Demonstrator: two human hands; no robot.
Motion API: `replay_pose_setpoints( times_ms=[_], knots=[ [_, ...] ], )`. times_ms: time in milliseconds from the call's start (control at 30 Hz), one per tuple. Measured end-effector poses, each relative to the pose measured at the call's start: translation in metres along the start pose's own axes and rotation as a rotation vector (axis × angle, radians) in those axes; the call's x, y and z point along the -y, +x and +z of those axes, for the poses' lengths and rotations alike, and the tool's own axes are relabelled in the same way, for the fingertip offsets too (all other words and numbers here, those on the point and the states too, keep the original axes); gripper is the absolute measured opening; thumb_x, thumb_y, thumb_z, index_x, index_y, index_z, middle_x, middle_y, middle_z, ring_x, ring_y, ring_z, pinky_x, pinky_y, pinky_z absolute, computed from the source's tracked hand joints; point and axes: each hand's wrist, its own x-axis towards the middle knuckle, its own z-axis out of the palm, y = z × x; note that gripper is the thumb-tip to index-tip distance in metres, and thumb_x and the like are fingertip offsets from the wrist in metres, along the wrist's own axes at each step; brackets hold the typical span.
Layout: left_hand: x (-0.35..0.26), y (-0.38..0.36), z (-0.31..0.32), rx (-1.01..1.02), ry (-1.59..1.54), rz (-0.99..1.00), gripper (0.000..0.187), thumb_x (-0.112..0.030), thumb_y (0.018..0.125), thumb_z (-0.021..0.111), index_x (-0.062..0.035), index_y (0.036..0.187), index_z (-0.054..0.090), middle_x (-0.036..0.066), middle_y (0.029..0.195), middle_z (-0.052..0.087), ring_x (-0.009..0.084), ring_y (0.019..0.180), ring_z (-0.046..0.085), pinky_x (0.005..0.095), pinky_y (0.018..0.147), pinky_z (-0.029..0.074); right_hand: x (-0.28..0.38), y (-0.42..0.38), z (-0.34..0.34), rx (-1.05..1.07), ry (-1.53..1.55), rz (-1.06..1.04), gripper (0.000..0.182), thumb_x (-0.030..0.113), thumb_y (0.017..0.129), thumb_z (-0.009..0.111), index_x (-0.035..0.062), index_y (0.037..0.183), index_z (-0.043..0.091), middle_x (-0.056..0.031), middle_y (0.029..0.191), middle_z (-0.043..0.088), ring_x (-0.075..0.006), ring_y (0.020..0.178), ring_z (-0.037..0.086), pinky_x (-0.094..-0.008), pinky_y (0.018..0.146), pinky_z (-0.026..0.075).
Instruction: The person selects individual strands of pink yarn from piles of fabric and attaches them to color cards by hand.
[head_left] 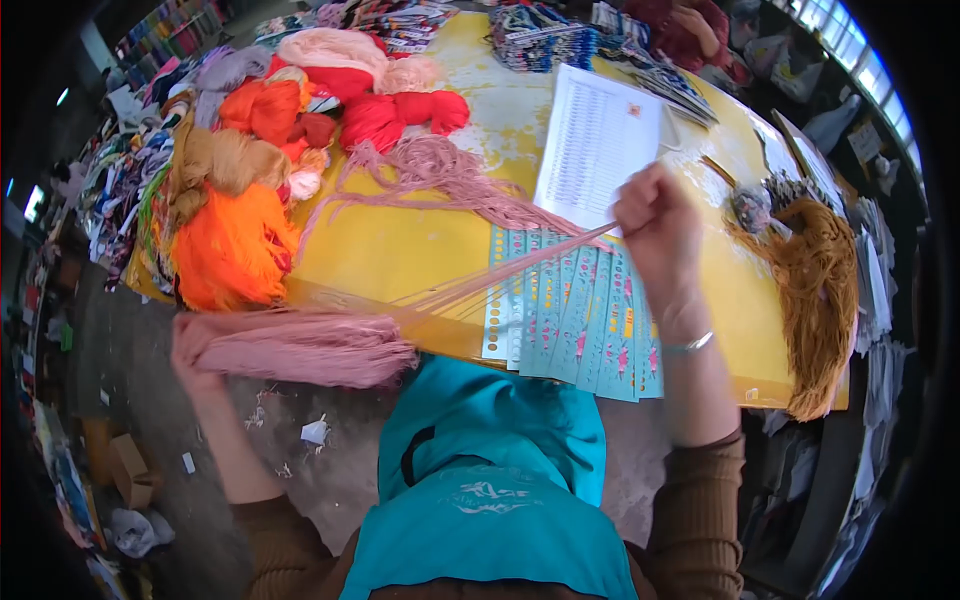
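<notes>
My left hand [197, 358] is closed around one end of a thick pink skein of thread [305, 350], held just off the table's front edge. Several pink strands run tautly from this bundle up to my right hand [650, 205], whose fist grips them over the table. Loose pink thread [430, 175] lies on the tabletop behind the strands. Below my right hand, blue-green printed card strips [570, 320] are fanned at the front edge. A printed sheet [595, 140] lies behind my right hand.
Red [400, 115], orange [235, 250] and tan skeins [225, 165] pile up on the left of the yellow table [400, 250]. A brown skein [815, 290] hangs over the right edge. Bundled threads [540, 38] lie at the back, near another person [690, 30].
</notes>
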Motion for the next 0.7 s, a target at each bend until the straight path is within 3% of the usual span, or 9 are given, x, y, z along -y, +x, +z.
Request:
replay_pose_setpoints(
  times_ms=[33,67,167,233,300,433,467,600,700],
  knots=[
    [-0.044,-0.01,-0.022,-0.066,0.077,0.061,0.035,-0.009,0.096,0.044,-0.0141,0.062,0.042,-0.004,0.047,0.031,0.0076,0.04,0.035,0.0213,0.041,0.031,0.031,0.011,-0.031,0.05,-0.072,-0.054,0.022,0.012,0.092,0.048,0.009,0.071,0.045,0.0034,0.061,0.036,-0.0066,0.051,0.029,-0.0224,0.046,0.023],
    [-0.085,-0.022,-0.043,-0.074,0.08,0.118,0.036,-0.01,0.096,0.044,-0.0153,0.061,0.041,-0.003,0.047,0.03,0.0076,0.04,0.034,0.0222,0.041,0.03,0.063,0.017,-0.045,-0.167,-0.166,-0.177,0.021,0.013,0.092,0.049,0.0093,0.071,0.047,0.004,0.059,0.035,-0.0062,0.047,0.026,-0.0228,0.043,0.02],
    [-0.147,-0.04,-0.061,-0.453,0.207,0.521,0.038,-0.01,0.096,0.045,-0.0177,0.06,0.038,-0.003,0.047,0.029,0.0075,0.04,0.031,0.0239,0.041,0.026,0.175,0.014,-0.099,-0.594,-0.355,-0.445,0.021,0.016,0.09,0.058,0.0108,0.07,0.052,0.0008,0.059,0.049,-0.0073,0.044,0.033,-0.0235,0.039,0.026],
    [-0.186,-0.052,-0.075,-0.398,0.235,0.626,0.037,-0.012,0.097,0.046,-0.0169,0.061,0.039,-0.004,0.049,0.028,0.0072,0.04,0.028,0.024,0.042,0.024,0.258,-0.01,-0.154,-0.652,-0.357,-0.67,0.02,0.017,0.091,0.058,0.0106,0.072,0.055,0.0005,0.061,0.049,-0.0097,0.044,0.037,-0.0246,0.039,0.029],
    [-0.171,-0.042,-0.056,-0.303,0.311,0.587,0.034,-0.013,0.098,0.045,-0.015,0.064,0.043,-0.005,0.049,0.028,0.0067,0.04,0.027,0.0234,0.042,0.024,0.35,-0.037,-0.201,-0.959,-0.402,-0.932,0.013,0.016,0.091,0.06,0.0063,0.083,0.062,-0.0014,0.068,0.054,-0.0092,0.045,0.037,-0.0253,0.039,0.03],
    [-0.059,0.007,0.021,0.098,0.4,0.322,0.024,-0.018,0.1,0.044,-0.0034,0.086,0.056,-0.006,0.05,0.03,0.0045,0.041,0.027,0.0208,0.041,0.022,0.38,-0.095,-0.163,-0.825,-0.585,-1.236,0.011,0.012,0.094,0.06,0.0031,0.093,0.066,-0.007,0.087,0.068,-0.0033,0.048,0.037,-0.0184,0.041,0.028],
    [-0.022,0.026,0.036,0.29,0.42,0.179,0.027,-0.019,0.101,0.043,0.0024,0.101,0.059,-0.006,0.053,0.034,0.0043,0.042,0.028,0.0204,0.04,0.023,0.376,-0.098,-0.16,-0.777,-0.703,-1.22,0.013,0.012,0.093,0.061,0.0024,0.1,0.066,-0.0089,0.097,0.07,-0.0017,0.049,0.038,-0.0155,0.041,0.028],
    [0.127,0.084,0.078,0.371,0.277,-0.009,0.051,-0.016,0.098,0.041,-0.0005,0.146,0.03,-0.003,0.06,0.043,0.0058,0.041,0.034,0.0195,0.04,0.03,0.277,-0.09,-0.125,-0.645,-1.165,-0.775,0.021,0.009,0.094,0.055,0.0037,0.112,0.063,-0.0068,0.097,0.069,-0.0044,0.054,0.043,-0.0183,0.045,0.037],
    [0.232,0.118,0.128,0.446,0.17,-0.244,0.055,-0.016,0.097,0.043,-0.0025,0.148,0.025,-0.001,0.061,0.046,0.0074,0.037,0.034,0.0217,0.036,0.031,0.199,-0.079,-0.13,-0.314,-1.247,-0.313,0.016,0.006,0.09,0.052,0.0097,0.104,0.059,-0.0023,0.086,0.068,-0.0006,0.057,0.04,-0.0162,0.046,0.03]
  ],
)
